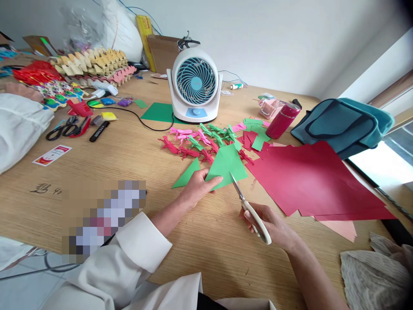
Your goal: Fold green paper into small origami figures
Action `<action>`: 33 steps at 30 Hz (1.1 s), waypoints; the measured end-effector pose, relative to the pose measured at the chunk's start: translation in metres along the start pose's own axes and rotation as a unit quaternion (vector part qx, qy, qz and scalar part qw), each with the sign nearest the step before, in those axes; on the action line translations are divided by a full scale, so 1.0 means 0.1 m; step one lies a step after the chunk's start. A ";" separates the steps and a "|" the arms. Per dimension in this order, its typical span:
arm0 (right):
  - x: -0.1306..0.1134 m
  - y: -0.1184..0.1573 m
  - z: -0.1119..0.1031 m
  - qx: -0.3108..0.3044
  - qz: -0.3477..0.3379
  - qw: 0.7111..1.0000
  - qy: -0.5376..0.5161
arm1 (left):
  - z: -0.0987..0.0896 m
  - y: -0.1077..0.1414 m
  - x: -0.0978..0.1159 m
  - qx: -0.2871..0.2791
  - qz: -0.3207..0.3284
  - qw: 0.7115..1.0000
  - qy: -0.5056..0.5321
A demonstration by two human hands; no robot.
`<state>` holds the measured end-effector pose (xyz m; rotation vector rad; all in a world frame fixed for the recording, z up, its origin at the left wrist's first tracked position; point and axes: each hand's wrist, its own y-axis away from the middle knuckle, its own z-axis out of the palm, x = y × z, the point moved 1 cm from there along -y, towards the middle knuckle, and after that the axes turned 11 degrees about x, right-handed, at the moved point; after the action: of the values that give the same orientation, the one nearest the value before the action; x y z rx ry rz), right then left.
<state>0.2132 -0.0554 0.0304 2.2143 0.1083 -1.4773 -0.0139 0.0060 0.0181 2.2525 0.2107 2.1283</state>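
Observation:
My left hand [198, 187] pinches the lower left edge of a piece of green paper [227, 162], its thumb lying on top. Scissors [251, 211] with cream handles are in my right hand [269, 221]; their blade tips meet the lower edge of that paper. Beside my left hand a green paper triangle [187, 174] lies on the table. Just beyond the paper are several cut and twisted strips: red strips [193, 153], green strips [222, 132] and pink strips [182, 133].
Large red sheets [309, 176] cover the table's right side, near a red flask [284, 120] and a teal bag [335, 122]. A white fan [196, 84] stands at the back. Black-handled scissors [66, 129] and a marker [99, 131] lie left.

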 end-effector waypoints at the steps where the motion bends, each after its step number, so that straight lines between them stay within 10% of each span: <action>1: 0.00 0.00 0.00 0.000 -0.001 1.000 0.001 | 0.00 0.00 -0.01 -0.001 0.000 1.000 -0.001; 33: -0.02 0.00 0.01 0.006 -0.002 1.000 0.011 | 0.01 0.02 -0.03 -0.010 0.006 1.000 -0.024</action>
<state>0.2115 -0.0554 0.0314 2.2419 0.1113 -1.4583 -0.0129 0.0036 0.0157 2.2970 0.1740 2.0715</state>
